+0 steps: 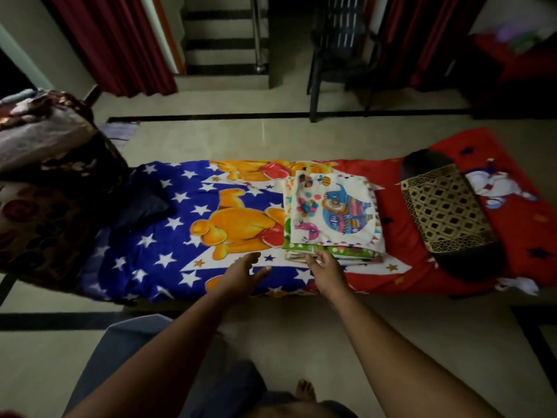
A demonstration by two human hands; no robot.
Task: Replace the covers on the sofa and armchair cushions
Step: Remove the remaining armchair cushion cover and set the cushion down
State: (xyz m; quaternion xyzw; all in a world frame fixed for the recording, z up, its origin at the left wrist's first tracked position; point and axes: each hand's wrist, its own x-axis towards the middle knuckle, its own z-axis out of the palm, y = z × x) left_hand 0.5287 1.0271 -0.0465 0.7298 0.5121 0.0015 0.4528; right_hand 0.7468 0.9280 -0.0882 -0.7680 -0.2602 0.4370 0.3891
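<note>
Printed cloth covers (331, 212) — glossy tiled floor (241, 137).

A home's living room. A low bed (180, 230) in a cartoon-bear sheet sits on tiled floor (241, 140). Red curtains (114, 40) and stairs (223, 34) stand behind.

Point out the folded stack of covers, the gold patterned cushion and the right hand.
folded stack of covers (333, 211): head view, on the elephant print of the top cover.
gold patterned cushion (446, 212): head view, middle of its diamond-patterned face.
right hand (325, 268): head view, back of the hand at the stack's near edge.
</note>
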